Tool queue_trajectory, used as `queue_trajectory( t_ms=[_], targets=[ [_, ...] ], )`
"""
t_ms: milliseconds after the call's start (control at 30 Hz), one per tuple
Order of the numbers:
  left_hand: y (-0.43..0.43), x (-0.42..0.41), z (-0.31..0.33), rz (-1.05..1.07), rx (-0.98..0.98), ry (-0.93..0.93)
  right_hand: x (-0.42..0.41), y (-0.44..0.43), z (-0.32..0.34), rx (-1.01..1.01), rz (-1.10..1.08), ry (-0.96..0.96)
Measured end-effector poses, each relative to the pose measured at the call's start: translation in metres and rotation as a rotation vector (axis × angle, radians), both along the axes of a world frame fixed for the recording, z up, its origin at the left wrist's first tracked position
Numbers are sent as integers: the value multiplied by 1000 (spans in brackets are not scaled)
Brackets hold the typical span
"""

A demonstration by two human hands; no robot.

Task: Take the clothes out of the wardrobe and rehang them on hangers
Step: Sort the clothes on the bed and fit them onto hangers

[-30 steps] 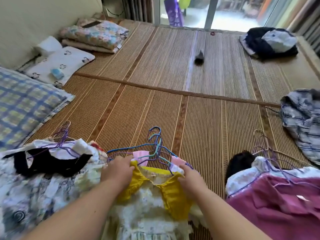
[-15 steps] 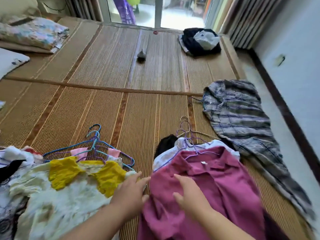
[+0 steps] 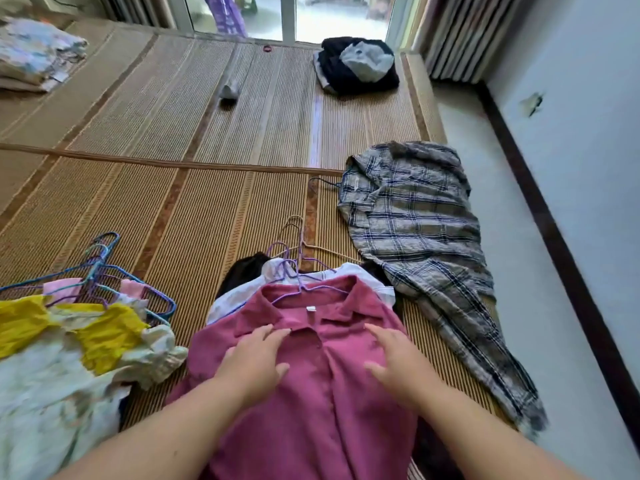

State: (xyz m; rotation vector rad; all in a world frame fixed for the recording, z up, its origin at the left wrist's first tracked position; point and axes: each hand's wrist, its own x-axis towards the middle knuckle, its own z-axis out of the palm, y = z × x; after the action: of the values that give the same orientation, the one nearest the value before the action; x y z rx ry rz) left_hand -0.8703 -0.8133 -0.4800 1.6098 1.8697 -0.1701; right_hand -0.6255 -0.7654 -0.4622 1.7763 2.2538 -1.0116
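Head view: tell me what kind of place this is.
Probably a bedroom or living room at home: woven straw mats cover the surface, folded bedding lies at far left, and a glass door with curtains stands beyond.

Maroon shirt (image 3: 322,403): lower part cut off by the near edge; chest partly covered by the left hand (image 3: 254,365) and right hand (image 3: 398,365). White garment (image 3: 239,296) and black garment (image 3: 242,273) beneath it: mostly hidden, kind not determinable. Cream-and-yellow garment (image 3: 76,362): cut off at the left edge, blurred. Folded bedding (image 3: 34,60), far left: cropped, pattern blurred. Small grey object (image 3: 230,91), far on the mat (image 3: 194,216): too blurred to be identified.
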Motion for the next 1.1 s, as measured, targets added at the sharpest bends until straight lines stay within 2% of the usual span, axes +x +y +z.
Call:
queue_trajectory(
  t_ms=[233, 367, 533, 633, 767, 867, 933, 1000, 1100],
  targets=[
    [41, -31, -52, 185, 108, 104, -24, 84, -55, 39, 64, -29],
    [55, -52, -85, 236, 225, 65, -37, 120, -83, 49, 79, -87],
    [51, -57, -96, 237, 65, 106, -37, 124, -96, 123, 105, -202],
    [48, -61, -84, 201, 93, -4, -35, 119, -87, 128, 192, -304],
    [34, -63, -55, 200, 50, -108, -31, 100, -64, 32, 202, -267],
    [24, -62, -30, 144, -30, -107, -27, 89, -36, -9, 173, -168],
    [17, -58, -7, 52, -75, -84, -26, 82, -15, 27, 222, -205],
    [10, -56, 6, 2, -63, -63, -27, 77, -4, 61, 225, -233],
    [2, -55, 6, 31, -47, -48, -34, 72, -5, 37, 172, -170]
  ],
)
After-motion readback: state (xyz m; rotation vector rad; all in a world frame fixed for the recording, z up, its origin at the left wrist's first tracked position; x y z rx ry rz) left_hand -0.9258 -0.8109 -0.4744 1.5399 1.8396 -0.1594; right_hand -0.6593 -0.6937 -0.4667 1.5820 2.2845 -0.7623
